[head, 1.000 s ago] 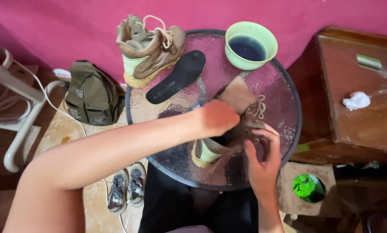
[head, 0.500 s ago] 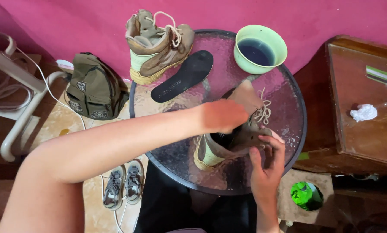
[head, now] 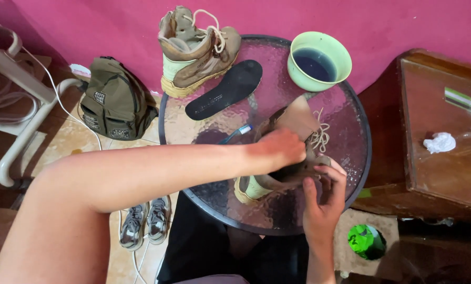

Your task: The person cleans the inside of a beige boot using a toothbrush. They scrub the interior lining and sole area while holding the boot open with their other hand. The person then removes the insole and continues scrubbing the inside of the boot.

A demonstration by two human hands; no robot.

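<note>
A tan boot (head: 277, 176) lies on its side on a round glass table (head: 346, 113). My left hand (head: 280, 150) reaches across from the left and is shut on a toothbrush (head: 235, 134), whose blue and white end sticks out behind the hand; the hand presses at the boot's opening. My right hand (head: 322, 197) grips the boot's upper from the near side, thumb on the edge. The boot's tongue (head: 298, 115) stands up and its loose laces (head: 319, 137) trail to the right.
A second tan boot (head: 196, 50) stands upright at the table's far side beside a black insole (head: 225, 89). A green bowl of dark liquid (head: 318, 60) sits far right. A wooden cabinet (head: 440, 131) is right; an olive bag (head: 114, 100) and grey sneakers (head: 143, 223) lie on the floor.
The view has shifted down and left, so things sit lower in frame. My left hand has moved slightly along the boot's opening. My right hand keeps its grip.
</note>
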